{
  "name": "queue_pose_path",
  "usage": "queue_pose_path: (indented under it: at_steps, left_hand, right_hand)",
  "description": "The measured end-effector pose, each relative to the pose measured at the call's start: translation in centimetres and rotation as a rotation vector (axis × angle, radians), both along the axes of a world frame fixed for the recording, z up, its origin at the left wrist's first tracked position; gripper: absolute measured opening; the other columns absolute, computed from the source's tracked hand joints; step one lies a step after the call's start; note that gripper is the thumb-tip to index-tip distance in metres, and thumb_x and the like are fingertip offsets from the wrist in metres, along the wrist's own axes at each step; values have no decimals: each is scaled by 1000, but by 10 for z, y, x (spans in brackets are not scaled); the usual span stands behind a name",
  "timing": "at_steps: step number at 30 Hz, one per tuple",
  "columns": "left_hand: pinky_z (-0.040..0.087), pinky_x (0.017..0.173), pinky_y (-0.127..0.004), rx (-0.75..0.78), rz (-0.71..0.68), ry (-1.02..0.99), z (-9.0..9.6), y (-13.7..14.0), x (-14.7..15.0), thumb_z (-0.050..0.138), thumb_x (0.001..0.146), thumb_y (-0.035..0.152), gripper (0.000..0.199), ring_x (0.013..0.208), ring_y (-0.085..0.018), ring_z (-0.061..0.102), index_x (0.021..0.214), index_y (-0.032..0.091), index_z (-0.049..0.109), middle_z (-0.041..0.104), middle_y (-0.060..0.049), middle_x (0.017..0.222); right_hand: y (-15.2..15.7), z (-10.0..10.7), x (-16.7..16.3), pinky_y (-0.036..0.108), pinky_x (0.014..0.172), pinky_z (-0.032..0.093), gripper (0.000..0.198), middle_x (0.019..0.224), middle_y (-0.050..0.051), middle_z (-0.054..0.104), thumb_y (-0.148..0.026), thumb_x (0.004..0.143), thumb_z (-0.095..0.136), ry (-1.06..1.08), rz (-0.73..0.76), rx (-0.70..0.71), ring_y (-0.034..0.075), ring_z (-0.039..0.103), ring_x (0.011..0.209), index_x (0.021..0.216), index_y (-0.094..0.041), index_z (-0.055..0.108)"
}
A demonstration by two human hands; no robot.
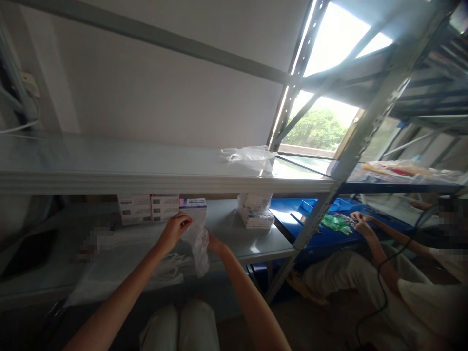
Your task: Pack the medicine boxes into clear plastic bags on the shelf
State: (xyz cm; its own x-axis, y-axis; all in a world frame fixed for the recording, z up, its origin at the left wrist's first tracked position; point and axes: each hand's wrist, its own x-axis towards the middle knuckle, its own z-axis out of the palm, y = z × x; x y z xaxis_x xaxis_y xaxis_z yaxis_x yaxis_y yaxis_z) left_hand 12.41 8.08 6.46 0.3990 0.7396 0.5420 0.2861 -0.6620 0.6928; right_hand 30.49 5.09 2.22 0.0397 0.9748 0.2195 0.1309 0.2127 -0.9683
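Observation:
A clear plastic bag (pixel 201 251) hangs crumpled between my hands in front of the lower shelf. My left hand (pixel 177 226) is closed, its fingers pinched together at the bag's upper left edge. My right hand (pixel 214 241) holds the bag's right side, with most of its fingers hidden behind the plastic. Just beyond my left hand stand white printed boxes: one with a blue band (pixel 192 205) and others with barcode labels (pixel 135 209). Below my left wrist lie white strips or bag handles (pixel 175 263) on flat clear plastic (pixel 113 258).
Stacked white boxes (pixel 258 212) stand right of my hands. The upper shelf (pixel 164 183) runs above them, carrying another plastic bag (pixel 250 153). A slanted metal post (pixel 314 219) stands at right. Beyond it, another person's hands (pixel 361 222) work near green packets (pixel 335 223) on a blue table.

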Motion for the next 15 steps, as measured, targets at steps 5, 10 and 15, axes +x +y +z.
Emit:
queue_pose_path:
  at_steps: [5,10,15]
  left_hand:
    - [43,87,-36,-38,90,-82,5,-3,4,58,75,18,10,82,-22,56,69,22,64,62,-4,78]
    - [38,96,-39,-25,17,-32,9,-11,21,55,74,11,15,91,-25,54,69,22,64,61,-5,81]
    - [43,90,-33,-90,-2,-69,10,-14,21,55,71,9,18,88,-22,56,73,23,67,61,-5,84]
  right_hand:
    - [-32,27,14,36,87,46,40,119,10,57,-40,81,51,37,-325,99,21,57,100,117,-22,54]
    - [-75,61,-15,34,79,45,60,90,4,66,-43,76,61,-373,-375,118,21,61,78,131,-23,44]
    - [-61,62,-9,30,67,47,39,73,2,68,-30,79,54,-286,-314,130,18,61,64,116,-24,61]
